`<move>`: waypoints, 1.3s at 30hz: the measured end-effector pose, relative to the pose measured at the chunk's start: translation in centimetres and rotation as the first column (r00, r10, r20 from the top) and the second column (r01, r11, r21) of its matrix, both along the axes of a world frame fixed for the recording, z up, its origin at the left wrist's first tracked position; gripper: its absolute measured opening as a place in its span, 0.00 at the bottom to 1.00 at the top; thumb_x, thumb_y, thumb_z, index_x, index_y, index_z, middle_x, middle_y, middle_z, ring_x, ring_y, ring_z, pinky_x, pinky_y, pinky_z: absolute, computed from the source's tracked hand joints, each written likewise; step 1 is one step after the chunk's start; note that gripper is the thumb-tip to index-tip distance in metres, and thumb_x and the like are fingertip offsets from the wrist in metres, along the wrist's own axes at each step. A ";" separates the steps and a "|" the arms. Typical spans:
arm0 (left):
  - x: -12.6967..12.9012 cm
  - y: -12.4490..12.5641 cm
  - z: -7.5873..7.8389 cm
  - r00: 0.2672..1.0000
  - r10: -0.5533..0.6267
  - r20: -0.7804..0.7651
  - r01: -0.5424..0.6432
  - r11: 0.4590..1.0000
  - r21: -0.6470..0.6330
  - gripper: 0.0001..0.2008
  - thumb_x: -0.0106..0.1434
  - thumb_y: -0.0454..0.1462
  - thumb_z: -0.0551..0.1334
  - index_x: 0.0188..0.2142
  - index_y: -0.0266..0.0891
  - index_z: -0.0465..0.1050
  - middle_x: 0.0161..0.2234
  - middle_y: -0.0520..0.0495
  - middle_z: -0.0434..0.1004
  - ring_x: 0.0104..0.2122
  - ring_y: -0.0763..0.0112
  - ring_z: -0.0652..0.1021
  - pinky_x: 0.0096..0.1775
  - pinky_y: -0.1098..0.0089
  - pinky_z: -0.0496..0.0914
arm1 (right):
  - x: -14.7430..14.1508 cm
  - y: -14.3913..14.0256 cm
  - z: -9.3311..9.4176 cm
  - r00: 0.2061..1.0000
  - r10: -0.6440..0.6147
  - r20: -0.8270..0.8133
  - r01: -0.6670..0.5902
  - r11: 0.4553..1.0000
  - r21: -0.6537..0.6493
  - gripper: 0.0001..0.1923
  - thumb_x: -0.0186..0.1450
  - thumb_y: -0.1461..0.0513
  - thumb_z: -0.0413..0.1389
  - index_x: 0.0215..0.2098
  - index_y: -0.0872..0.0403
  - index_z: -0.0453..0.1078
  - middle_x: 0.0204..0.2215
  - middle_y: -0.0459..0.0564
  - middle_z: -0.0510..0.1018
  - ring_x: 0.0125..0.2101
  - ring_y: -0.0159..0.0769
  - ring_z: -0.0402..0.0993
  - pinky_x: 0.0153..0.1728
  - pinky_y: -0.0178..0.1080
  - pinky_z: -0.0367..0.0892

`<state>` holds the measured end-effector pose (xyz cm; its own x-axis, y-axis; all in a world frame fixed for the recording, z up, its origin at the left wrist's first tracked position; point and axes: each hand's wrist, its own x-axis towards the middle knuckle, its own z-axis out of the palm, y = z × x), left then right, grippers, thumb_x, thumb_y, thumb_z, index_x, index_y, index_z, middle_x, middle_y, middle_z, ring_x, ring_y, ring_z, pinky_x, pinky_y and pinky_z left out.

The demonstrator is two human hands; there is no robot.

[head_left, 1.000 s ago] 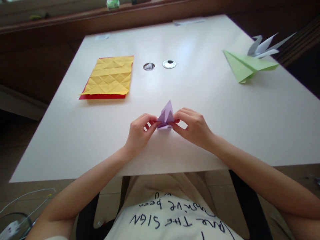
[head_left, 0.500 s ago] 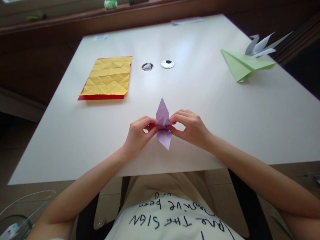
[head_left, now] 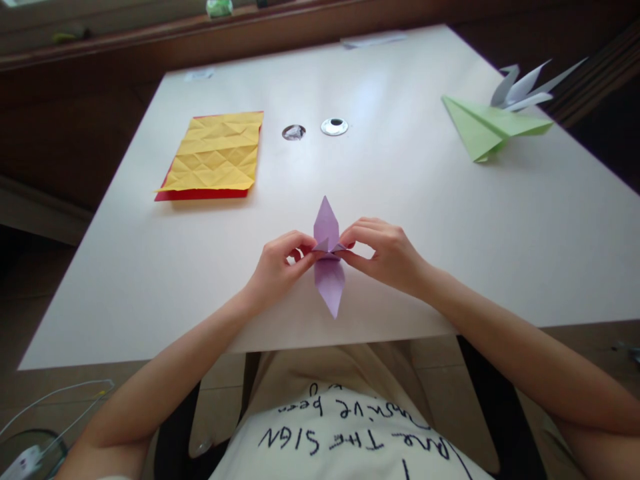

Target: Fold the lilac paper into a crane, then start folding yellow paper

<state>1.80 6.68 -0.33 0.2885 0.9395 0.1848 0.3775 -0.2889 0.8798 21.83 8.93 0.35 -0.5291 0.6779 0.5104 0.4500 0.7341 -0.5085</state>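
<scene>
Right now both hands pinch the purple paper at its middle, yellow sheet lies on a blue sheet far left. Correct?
Not quite. In the head view the yellow sheet lies on a red sheet, not blue. The left hand and right hand do pinch the purple paper at its middle.

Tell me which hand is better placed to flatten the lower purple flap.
Right, probably. Both the left hand and the right hand pinch the purple paper at its waist, but the lower flap's tip leans slightly toward the right.
</scene>
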 end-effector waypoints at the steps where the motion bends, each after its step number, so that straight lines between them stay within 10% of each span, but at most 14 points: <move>1: 0.0 0.1 0.0 1.000 0.011 0.009 -0.011 1.000 -0.003 0.06 0.60 0.39 0.61 0.32 0.39 0.73 0.29 0.50 0.74 0.30 0.73 0.74 0.30 0.74 0.69 | 0.0 0.0 0.0 1.000 -0.004 0.010 0.004 1.000 0.010 0.05 0.60 0.66 0.56 0.26 0.54 0.67 0.24 0.46 0.74 0.27 0.32 0.69 0.30 0.36 0.63; 21: 0.1 0.3 0.1 0.975 0.212 0.062 -0.217 0.973 0.079 0.07 0.58 0.41 0.63 0.30 0.39 0.74 0.29 0.50 0.76 0.30 0.74 0.74 0.31 0.74 0.68 | 0.2 0.2 0.8 0.997 -0.078 -0.002 0.078 0.995 0.061 0.05 0.61 0.66 0.54 0.27 0.53 0.67 0.28 0.49 0.77 0.31 0.37 0.72 0.33 0.39 0.65; 39: 0.5 0.1 -0.4 0.999 0.034 -0.036 -0.025 0.970 0.243 0.02 0.60 0.34 0.60 0.33 0.39 0.72 0.29 0.51 0.72 0.26 0.77 0.71 0.30 0.75 0.68 | -0.1 0.1 -0.3 0.994 -0.079 -0.073 0.073 0.994 -0.084 0.04 0.62 0.67 0.53 0.30 0.55 0.69 0.29 0.48 0.75 0.28 0.30 0.69 0.29 0.34 0.66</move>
<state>2.30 6.76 -0.78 0.2730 0.8761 0.3974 0.4221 -0.4803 0.7689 21.69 9.00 0.06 -0.4359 0.7557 0.4887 0.4607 0.6539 -0.6002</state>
